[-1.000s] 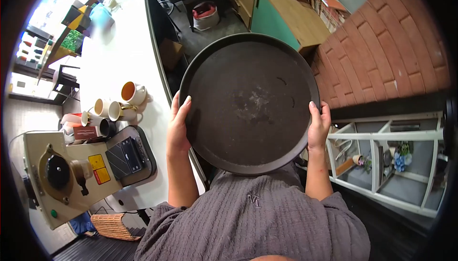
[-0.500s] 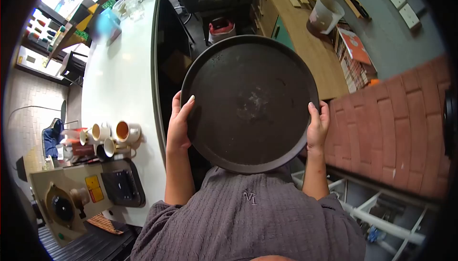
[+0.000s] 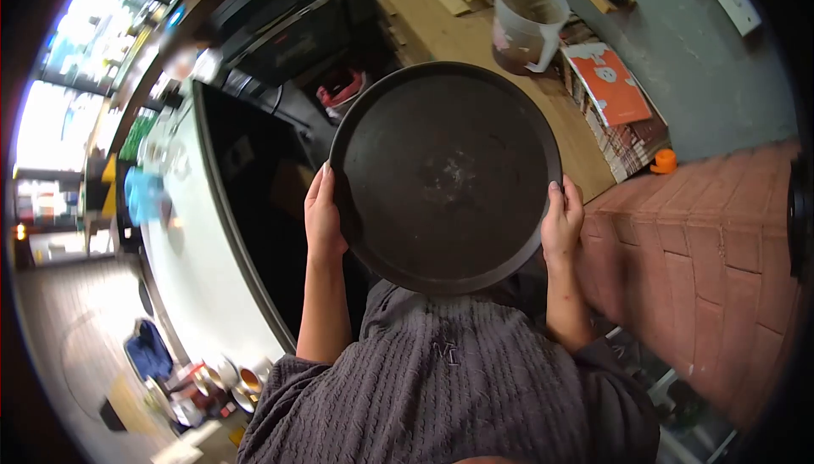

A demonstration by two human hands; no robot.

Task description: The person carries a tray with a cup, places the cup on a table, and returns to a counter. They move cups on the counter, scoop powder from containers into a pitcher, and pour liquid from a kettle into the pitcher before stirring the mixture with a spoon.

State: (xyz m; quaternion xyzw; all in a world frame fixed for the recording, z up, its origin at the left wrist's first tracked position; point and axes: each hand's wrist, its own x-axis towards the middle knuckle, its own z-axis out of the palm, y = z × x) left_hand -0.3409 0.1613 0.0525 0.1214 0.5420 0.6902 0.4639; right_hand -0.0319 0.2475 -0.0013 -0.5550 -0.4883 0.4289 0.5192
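Currently carrying | we grip the round dark tray by opposite rims, left hand and right hand both closed on it, before our chest | next likely needs: tray level, bare spot on far wooden table near jug

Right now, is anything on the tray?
No, the tray is bare, gripped at its rim by the left hand and right hand.

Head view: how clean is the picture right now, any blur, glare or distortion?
Head view: strong fisheye bend, black corners; tray, left hand and right hand sharp; white counter at left blurred; windows at top left blown out.
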